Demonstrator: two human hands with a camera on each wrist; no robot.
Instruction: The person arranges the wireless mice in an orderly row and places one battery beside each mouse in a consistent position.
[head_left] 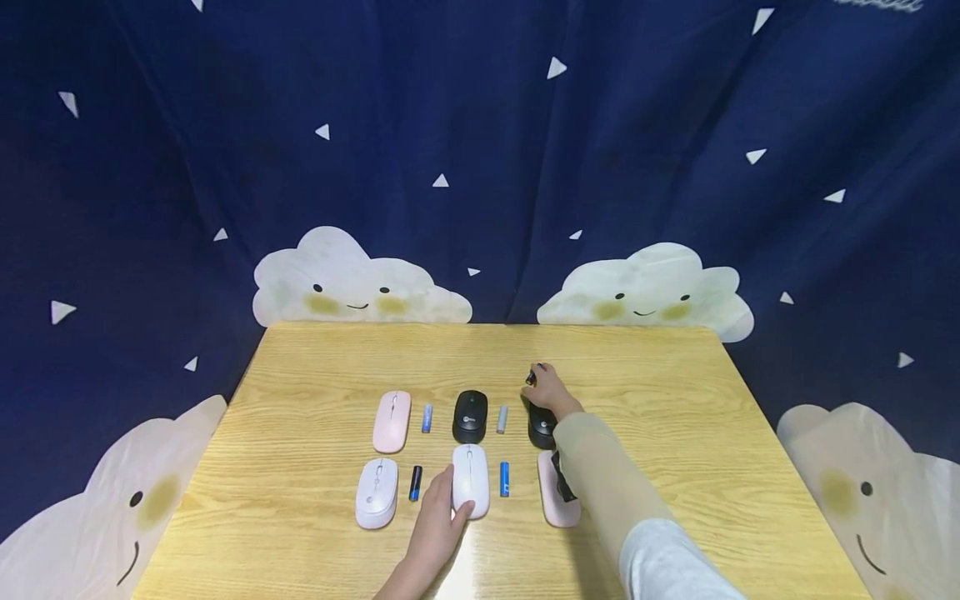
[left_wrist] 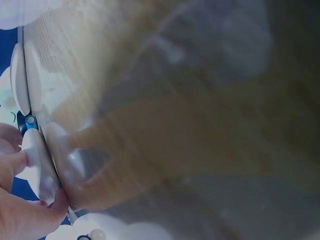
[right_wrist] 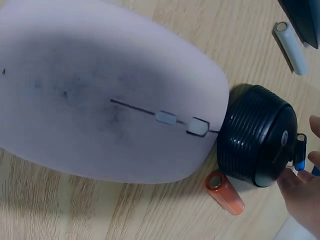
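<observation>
My left hand grips a white computer mouse by its sides, thumb on the right edge and fingers along the left. In the left wrist view, fingers and thumb bracket the same white mouse at the tabletop. Farther off, my right hand reaches past a black mouse and pinches a dark battery at its fingertips. The right wrist view has the hand behind the black mouse, with a black-and-blue battery by the fingers.
Left of centre lie a pink mouse, a white mouse, a blue battery and a black-and-blue battery. A black mouse, grey battery and blue battery are mid-table. Beneath my right arm are a pink mouse and an orange battery.
</observation>
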